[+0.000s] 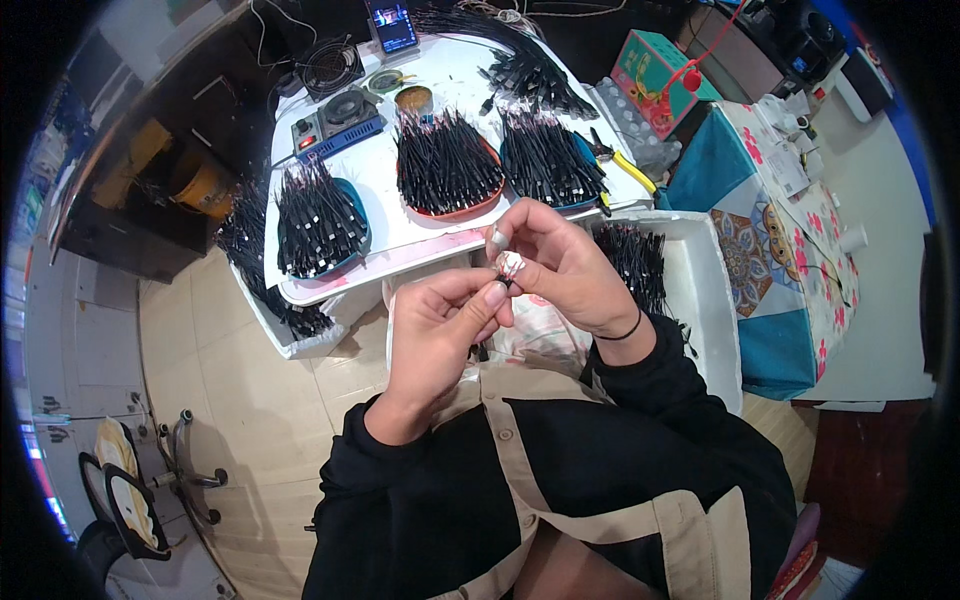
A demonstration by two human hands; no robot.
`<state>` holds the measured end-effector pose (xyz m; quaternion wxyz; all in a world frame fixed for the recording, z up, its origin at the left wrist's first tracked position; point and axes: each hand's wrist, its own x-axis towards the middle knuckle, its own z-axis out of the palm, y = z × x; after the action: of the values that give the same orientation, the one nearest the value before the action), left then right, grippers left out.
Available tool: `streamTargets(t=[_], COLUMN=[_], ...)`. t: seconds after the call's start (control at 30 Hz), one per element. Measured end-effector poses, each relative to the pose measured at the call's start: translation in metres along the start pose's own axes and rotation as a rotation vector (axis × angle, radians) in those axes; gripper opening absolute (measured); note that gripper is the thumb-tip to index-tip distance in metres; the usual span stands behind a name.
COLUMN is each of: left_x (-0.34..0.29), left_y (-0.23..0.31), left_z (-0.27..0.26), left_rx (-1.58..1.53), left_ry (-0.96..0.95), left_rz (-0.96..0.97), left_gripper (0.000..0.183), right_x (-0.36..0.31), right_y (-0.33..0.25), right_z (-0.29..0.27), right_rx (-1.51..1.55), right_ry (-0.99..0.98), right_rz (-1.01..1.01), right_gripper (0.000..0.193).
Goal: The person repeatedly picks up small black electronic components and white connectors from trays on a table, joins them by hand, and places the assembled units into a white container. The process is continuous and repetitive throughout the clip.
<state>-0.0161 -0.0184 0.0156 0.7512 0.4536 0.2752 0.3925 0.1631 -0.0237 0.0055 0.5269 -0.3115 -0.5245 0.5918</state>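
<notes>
In front of my chest, my left hand (440, 315) is closed, pinching a short black cable (507, 281) between thumb and fingertips. Thin light and reddish wire ends stick up from it. My right hand (575, 268) meets it from the other side, thumb and forefinger curled around the wire ends, with white coverings on those fingertips. The fine wires between the fingers are too small to make out clearly. Just beyond my hands, on the white table (385, 235), an orange-red basket (462, 211) holds an upright bundle of black cables (445, 165).
Blue baskets of cables stand left (355, 200) and right (585, 160). Behind are a blue-based small heater (350, 112), a round tin (413, 99) and a phone (393, 28). Yellow-handled pliers (632, 172) lie at right. White foam boxes (700, 270) with cables flank the table.
</notes>
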Motion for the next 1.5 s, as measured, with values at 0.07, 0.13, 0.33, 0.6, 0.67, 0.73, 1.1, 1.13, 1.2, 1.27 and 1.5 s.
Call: streamTargets(t=[0.07,0.13,0.33,0.6,0.67,0.73,1.1,1.13,1.2,1.27,1.5], left_x=[0.003,0.004,0.003,-0.003,-0.003,-0.001,-0.001,-0.002,-0.003,-0.005,-0.009], left_y=[-0.001,-0.001,0.000,-0.003,-0.007,-0.010,-0.010,-0.010,-0.011,-0.009,-0.002], left_z=[-0.002,-0.005,-0.006,-0.003,-0.003,-0.003,-0.003,-0.003,-0.001,-0.001,-0.003], left_rx=[-0.001,-0.034,0.001,-0.005,-0.021,-0.032,0.259,0.304,0.311,0.290,0.138], left_ry=[-0.016,-0.041,-0.077,-0.028,-0.007,0.024,0.147,0.161,0.165,0.155,0.060], left_rz=[-0.007,-0.017,-0.007,-0.003,0.011,0.026,0.176,0.207,0.241,0.208,-0.003], left_gripper=[0.016,0.016,0.014,0.015,0.015,0.015,0.015,0.015,0.015,0.016,0.014], right_x=[0.001,0.001,0.002,-0.003,-0.003,-0.003,-0.001,-0.002,-0.006,-0.006,-0.019], right_y=[0.001,0.001,-0.004,0.000,0.003,0.006,-0.009,-0.011,-0.013,-0.009,0.001], right_z=[-0.002,-0.002,-0.002,0.000,0.000,0.003,0.003,0.006,0.012,0.017,0.006], right_rx=[0.053,0.110,0.353,0.336,0.345,0.366,-0.595,-0.809,-1.041,-1.057,-0.709], right_ry=[-0.001,-0.013,-0.078,-0.092,-0.084,-0.054,0.113,0.086,0.071,0.117,0.219], right_rz=[0.046,0.087,0.201,0.209,0.199,0.189,-0.131,-0.200,-0.225,-0.330,-0.222], right_gripper=[0.033,0.031,0.047,0.047,0.042,0.034,0.032,0.031,0.026,0.021,0.017])
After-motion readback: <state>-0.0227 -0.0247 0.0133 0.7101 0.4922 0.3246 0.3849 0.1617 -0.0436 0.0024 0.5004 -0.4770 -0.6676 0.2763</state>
